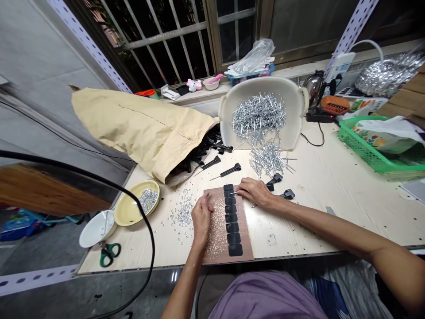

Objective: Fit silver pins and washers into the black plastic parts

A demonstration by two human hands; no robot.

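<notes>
The right hand (255, 191) pinches a metal pin (233, 193) over the black pads (231, 218) on a brown board (247, 249), the left hand (201, 215) rests at its edge, grip unclear, and two black plastic pieces (232, 170) on the tabletop (299, 230) seem pin-fitted already, with heaped pins (260, 115) left loose.

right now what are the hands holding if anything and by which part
The right hand holds a nail by the end nearer the palm; the other end sticks out toward the black pads. Whether the left hand holds anything cannot be told.

Creased purple garment (268, 297) — both forearms (332, 228) bare
</notes>
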